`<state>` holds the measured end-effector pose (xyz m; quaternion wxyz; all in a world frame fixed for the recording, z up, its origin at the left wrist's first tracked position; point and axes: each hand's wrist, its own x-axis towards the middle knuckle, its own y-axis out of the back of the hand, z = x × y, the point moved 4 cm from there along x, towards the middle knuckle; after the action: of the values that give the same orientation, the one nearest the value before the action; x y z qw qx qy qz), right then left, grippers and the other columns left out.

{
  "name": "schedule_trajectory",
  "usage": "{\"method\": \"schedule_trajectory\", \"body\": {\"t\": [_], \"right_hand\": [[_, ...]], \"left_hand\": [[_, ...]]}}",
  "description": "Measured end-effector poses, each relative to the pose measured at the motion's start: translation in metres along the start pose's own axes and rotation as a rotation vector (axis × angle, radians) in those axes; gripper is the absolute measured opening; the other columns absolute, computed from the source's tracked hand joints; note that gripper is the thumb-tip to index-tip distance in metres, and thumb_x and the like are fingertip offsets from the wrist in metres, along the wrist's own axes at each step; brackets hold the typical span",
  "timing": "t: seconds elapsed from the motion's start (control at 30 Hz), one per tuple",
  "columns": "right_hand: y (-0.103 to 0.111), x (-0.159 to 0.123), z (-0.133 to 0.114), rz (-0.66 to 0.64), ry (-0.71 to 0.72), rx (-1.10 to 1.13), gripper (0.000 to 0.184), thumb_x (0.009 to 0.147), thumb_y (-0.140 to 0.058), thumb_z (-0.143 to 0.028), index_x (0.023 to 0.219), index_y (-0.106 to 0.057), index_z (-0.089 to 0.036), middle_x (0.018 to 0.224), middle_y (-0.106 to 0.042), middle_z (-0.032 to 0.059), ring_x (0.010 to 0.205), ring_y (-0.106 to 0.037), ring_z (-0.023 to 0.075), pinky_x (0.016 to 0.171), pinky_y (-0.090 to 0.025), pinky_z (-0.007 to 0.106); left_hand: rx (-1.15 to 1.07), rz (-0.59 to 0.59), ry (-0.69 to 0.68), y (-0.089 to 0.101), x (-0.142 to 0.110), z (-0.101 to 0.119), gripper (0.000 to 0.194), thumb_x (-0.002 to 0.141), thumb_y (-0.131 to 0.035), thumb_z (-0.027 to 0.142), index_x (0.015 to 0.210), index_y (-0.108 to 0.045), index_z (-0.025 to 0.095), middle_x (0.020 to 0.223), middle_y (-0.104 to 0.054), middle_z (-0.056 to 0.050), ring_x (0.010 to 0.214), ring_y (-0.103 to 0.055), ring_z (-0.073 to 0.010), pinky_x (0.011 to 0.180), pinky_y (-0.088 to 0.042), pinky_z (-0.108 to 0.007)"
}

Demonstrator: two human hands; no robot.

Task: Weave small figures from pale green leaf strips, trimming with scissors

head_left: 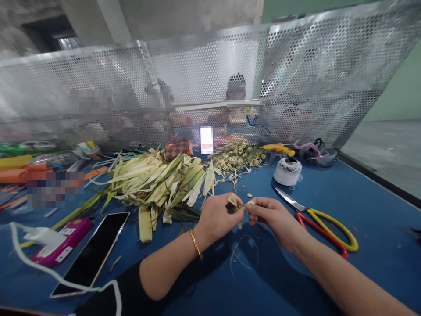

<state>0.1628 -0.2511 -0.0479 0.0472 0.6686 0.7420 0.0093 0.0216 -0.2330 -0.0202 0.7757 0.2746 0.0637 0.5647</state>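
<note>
My left hand (215, 219), with a gold bangle at the wrist, is closed round a small folded piece of corn husk (233, 204). The fingertips of my right hand (271, 217) pinch the same piece at its right end, so the two hands nearly meet. Exactly what lies between the right fingertips is partly hidden. A thin, clear thread (258, 253) loops on the table just below the hands. Behind my left hand lies a big heap of pale green corn husks (161, 177). Scissors (301, 208) with one red and one yellow handle rest right of my right hand.
A white thread spool (287, 173) stands behind the scissors. Small curled husk pieces (238, 160) lie beyond my hands. At left are a phone (94, 252), a purple power strip (66, 245) and a white cable (59, 276). A perforated metal screen (204, 66) borders the far side, people behind it.
</note>
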Motion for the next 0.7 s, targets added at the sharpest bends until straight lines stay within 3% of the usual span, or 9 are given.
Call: {"method": "schedule_trajectory", "body": {"t": [0.07, 0.17, 0.27, 0.33, 0.5, 0.7], "right_hand": [[0.001, -0.002, -0.007, 0.040, 0.179, -0.181, 0.023, 0.081, -0.054, -0.037, 0.091, -0.061, -0.018, 0.061, -0.059, -0.0005, 0.061, -0.057, 0.0158, 0.065, -0.046, 0.030], [-0.001, -0.010, -0.021, 0.088, 0.560, -0.644, 0.032, 0.089, -0.045, -0.026, 0.119, -0.054, -0.022, 0.084, -0.067, 0.0053, 0.076, -0.060, 0.0192, 0.073, -0.046, 0.034], [-0.007, -0.018, -0.028, 0.078, 0.866, -1.061, 0.031, 0.091, -0.040, -0.016, 0.115, -0.060, -0.021, 0.092, -0.068, 0.0090, 0.081, -0.061, 0.0201, 0.078, -0.045, 0.035], [-0.008, -0.020, -0.029, 0.085, 0.941, -1.200, 0.030, 0.091, -0.040, -0.013, 0.108, -0.063, -0.020, 0.087, -0.068, 0.0084, 0.077, -0.060, 0.0192, 0.079, -0.044, 0.034], [-0.004, -0.015, -0.029, 0.101, 0.905, -1.193, 0.024, 0.093, -0.041, -0.018, 0.089, -0.064, -0.020, 0.083, -0.066, 0.0067, 0.075, -0.058, 0.0179, 0.076, -0.041, 0.032], [0.009, 0.000, -0.016, 0.050, 0.464, -0.697, 0.024, 0.089, -0.045, -0.027, 0.069, -0.056, -0.021, 0.071, -0.058, 0.0008, 0.067, -0.054, 0.0158, 0.061, -0.040, 0.027]], "left_hand": [[-0.217, -0.018, 0.113, 0.000, 0.003, -0.007, 0.005, 0.064, -0.063, 0.020, 0.067, -0.062, 0.017, 0.059, -0.058, 0.001, 0.058, -0.051, -0.0117, 0.058, -0.038, -0.023], [-0.561, -0.086, 0.302, -0.004, 0.006, -0.017, 0.011, 0.058, -0.067, 0.021, 0.065, -0.061, 0.015, 0.060, -0.059, 0.001, 0.061, -0.054, -0.0126, 0.061, -0.042, -0.025], [-0.710, -0.166, 0.431, -0.007, 0.005, -0.021, 0.016, 0.056, -0.070, 0.022, 0.067, -0.063, 0.013, 0.067, -0.063, -0.002, 0.067, -0.057, -0.0132, 0.065, -0.043, -0.025], [-0.743, -0.202, 0.489, -0.008, 0.002, -0.021, 0.018, 0.054, -0.072, 0.023, 0.067, -0.065, 0.013, 0.067, -0.063, -0.002, 0.067, -0.057, -0.0125, 0.065, -0.043, -0.024], [-0.752, -0.253, 0.509, -0.007, 0.002, -0.021, 0.025, 0.052, -0.078, 0.027, 0.068, -0.064, 0.014, 0.064, -0.063, -0.001, 0.065, -0.058, -0.0121, 0.064, -0.043, -0.024], [-0.688, -0.270, 0.323, -0.007, 0.005, -0.011, 0.038, 0.047, -0.086, 0.031, 0.073, -0.065, 0.014, 0.066, -0.064, 0.000, 0.064, -0.058, -0.0118, 0.069, -0.045, -0.027]]}}
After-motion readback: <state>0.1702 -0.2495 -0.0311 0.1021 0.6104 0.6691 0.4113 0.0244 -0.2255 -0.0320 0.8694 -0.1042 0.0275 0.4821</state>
